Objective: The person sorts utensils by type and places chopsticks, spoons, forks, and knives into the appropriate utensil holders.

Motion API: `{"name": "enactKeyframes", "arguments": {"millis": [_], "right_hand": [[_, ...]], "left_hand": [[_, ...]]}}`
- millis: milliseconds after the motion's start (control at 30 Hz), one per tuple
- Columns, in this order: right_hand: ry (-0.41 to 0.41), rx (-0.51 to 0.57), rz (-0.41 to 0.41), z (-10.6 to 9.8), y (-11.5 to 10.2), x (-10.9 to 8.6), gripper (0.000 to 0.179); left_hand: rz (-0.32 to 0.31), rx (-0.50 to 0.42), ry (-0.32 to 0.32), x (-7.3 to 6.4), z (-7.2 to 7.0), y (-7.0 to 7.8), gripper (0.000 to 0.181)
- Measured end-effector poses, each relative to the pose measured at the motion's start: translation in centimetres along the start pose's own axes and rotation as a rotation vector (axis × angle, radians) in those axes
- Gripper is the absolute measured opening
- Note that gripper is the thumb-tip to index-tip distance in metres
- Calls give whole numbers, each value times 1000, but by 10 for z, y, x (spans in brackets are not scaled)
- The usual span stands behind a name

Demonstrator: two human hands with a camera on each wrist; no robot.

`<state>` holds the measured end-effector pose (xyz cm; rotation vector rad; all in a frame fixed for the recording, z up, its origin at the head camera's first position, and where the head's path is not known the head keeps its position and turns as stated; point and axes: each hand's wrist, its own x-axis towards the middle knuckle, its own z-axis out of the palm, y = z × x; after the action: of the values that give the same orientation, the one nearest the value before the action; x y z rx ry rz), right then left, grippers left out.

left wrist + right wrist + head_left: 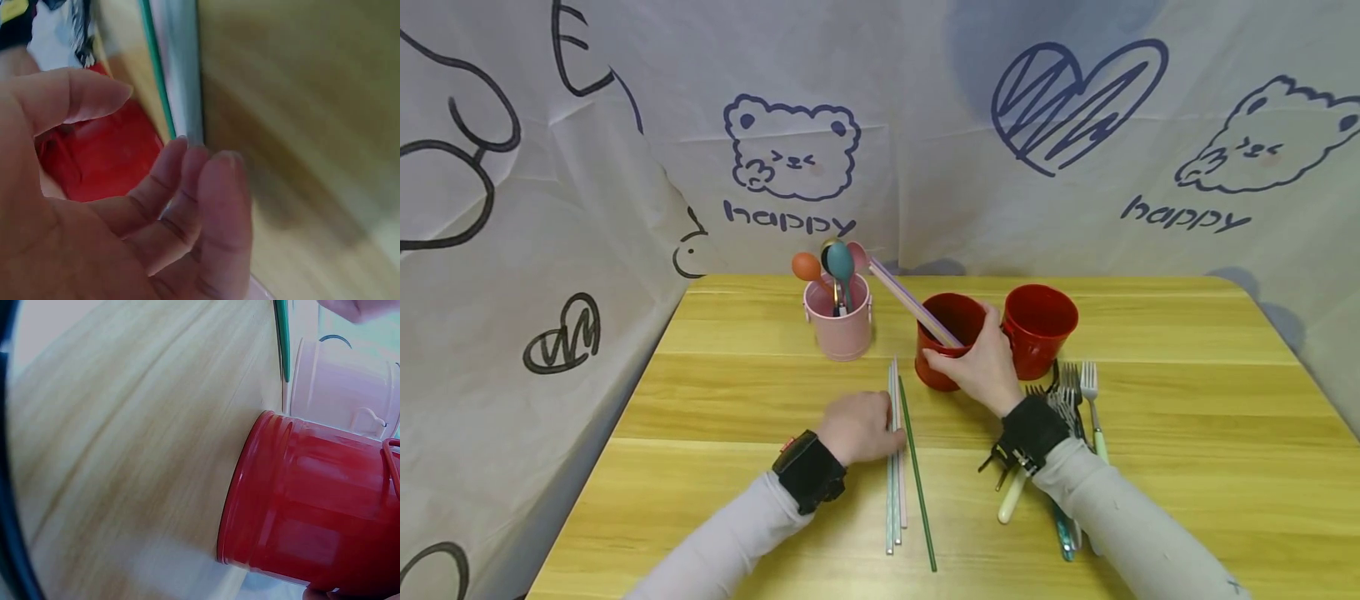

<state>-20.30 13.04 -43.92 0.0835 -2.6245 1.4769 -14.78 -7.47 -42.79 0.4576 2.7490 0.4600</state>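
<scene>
Left hand (859, 427) sat just left of the loose straws (891, 487), lower middle of the frame, and was the nearer of the two; its thumb reached right, over the pale ones. The straws lay flat on the desk (722, 467), long axis running almost straight up and down the frame, so roughly across the line of the left forearm, which came in from lower left. The green straw (917, 471) lay on the right of the bunch, top end near the pale ones, bottom end splayed off to the right. Left wrist view: fingers bent, thumb well apart from them, nothing seen in that gap; fingertips right by the pale straws, couldn't tell if touching. Right hand (985, 367), up and right of the left one, held the nearer red cup (934, 375) at its rim, thumb on the near side. That cup stood on the desk, mouth up, beyond the straws' top ends and a little right, with more straws (914, 303) leaning out of it toward upper left. Key relation, as judged: straws immediately right of left hand, cup mouth up and right from there, so straws would need lifting and tipping to enter it.
</scene>
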Motion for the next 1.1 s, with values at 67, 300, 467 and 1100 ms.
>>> {"name": "enactKeyframes", "arguments": {"millis": [67, 300, 467, 1100], "right_hand": [[1, -4, -2, -1, 0, 0, 96], [-6, -7, 4, -2, -2, 2, 97], [2, -12, -12, -2, -2, 2, 96], [14, -20, -12, 0, 0, -1, 96]], "left_hand": [[-9, 19, -7, -1, 4, 3, 30], [-45, 46, 20, 2, 13, 6, 39], [-73, 65, 39, 3, 14, 6, 44], [-154, 78, 89, 1, 17, 3, 44]]}}
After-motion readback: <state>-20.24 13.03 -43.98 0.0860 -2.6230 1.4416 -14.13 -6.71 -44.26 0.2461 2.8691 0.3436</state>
